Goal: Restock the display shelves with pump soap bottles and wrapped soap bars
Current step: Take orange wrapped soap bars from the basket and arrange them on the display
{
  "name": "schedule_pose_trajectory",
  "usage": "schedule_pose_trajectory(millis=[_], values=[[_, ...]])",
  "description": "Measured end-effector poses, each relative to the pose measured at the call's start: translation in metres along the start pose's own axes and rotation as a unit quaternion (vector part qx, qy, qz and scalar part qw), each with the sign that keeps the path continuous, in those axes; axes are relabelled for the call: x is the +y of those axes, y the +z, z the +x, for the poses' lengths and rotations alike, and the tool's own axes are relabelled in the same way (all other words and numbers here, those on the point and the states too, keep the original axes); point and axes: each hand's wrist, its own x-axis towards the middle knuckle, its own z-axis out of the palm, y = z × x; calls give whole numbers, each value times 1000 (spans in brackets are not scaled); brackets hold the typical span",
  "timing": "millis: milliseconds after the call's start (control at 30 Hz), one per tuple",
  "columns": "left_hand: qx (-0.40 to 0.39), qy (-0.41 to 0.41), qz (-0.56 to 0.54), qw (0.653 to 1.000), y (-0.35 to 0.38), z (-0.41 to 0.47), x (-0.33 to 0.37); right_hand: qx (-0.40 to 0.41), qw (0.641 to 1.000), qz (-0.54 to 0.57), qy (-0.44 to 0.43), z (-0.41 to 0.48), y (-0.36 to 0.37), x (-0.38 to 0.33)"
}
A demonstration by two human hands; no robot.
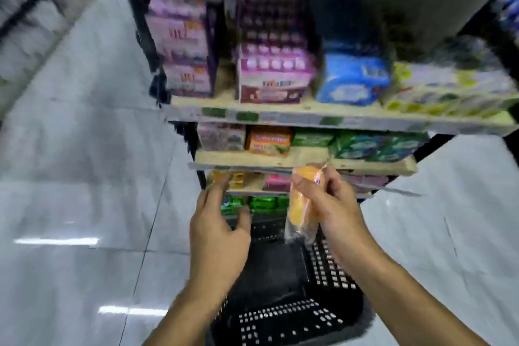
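- Pinched in the right hand (334,205), thumb in front and fingers curled behind: the orange soap pack (297,212) in clear wrap
- Up in the air above the black basket (331,270), just in front of the low shelves
- Left hand (219,230) spread wide and holding nothing, fingertips near the yellow packs (227,177) on the low shelf
- Best to find the row with the same orange colour, then slide the pack in flat with the label facing out
- Good to push the neighbours aside with the spread hand first and make a gap
- Hold tight on the slippery wrap, with its loose end hanging down and easy to snag on the basket rim
- Nearby on the middle shelf: an orange box (268,142) and green packs (373,146)
- Beside the yellow ones, a pink pack (276,182), and bright green bars (262,202) at the very bottom
- Higher up: purple boxes (269,76) and blue packs (351,81)
- In the way: the middle shelf edge (252,161), sticking out over the low row, so come in low and tuck under it
- Blurry picture, so perhaps two bars inside the wrap, hard to say
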Motion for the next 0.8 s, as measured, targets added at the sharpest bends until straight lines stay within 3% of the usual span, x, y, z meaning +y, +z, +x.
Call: schedule_pose_trajectory(millis=[167,400,633,800], values=[[-42,121,-20,992,-51,22,150,15,995,-4,-100,-12,5,-159],[1,294,13,956,-121,70,292,63,965,-67,-244,-6,-5,-317],[-21,316,88,944,-124,115,358,129,936,-202,-259,46,-4,-370],[-69,292,213,930,-124,144,374,83,936,-221,-263,66,9,-371]])
